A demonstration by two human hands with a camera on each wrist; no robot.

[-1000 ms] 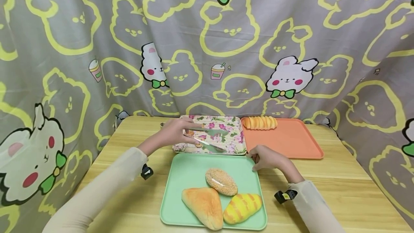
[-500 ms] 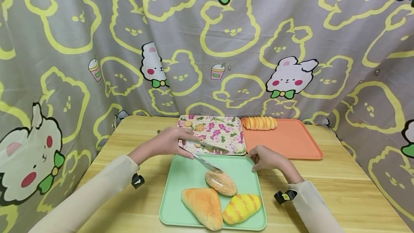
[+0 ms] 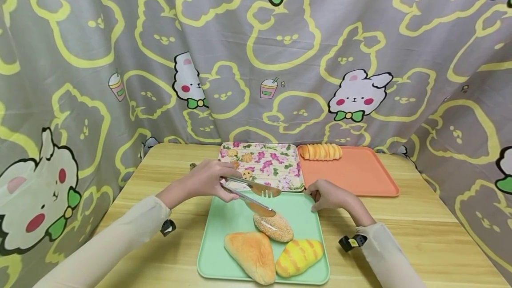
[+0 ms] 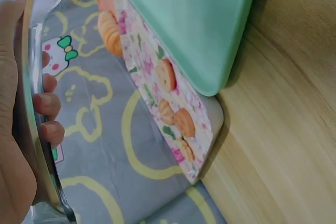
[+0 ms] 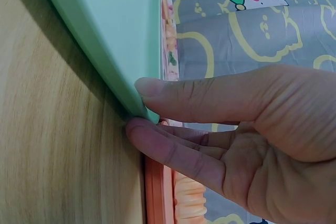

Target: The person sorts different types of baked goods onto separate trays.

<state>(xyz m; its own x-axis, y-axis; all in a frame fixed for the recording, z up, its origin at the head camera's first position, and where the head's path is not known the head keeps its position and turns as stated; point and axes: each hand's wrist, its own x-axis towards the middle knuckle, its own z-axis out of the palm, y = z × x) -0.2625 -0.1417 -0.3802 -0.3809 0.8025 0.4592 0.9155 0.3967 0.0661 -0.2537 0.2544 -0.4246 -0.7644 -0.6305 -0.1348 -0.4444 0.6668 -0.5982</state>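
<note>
My left hand grips metal tongs, fingers wrapped round them in the left wrist view. Apart and with nothing between them, the tong tips hang over the far part of the green tray; the nearer tip overlaps the far end of an oval, crumb-coated bread roll. Closer in on that tray lie a triangular golden bread and a yellow striped bread. At the tray's far right corner my right hand pinches the rim, thumb above and fingers below, as the right wrist view shows.
Behind the green tray stands a floral tray with several cookies at its left. An orange tray beside it bears a ridged spiral bread. A patterned curtain rises behind the wooden table.
My left hand has brought the tongs from over the floral tray back toward me, over the green tray by the crumb-coated roll. The right hand has stayed at the tray corner.
</note>
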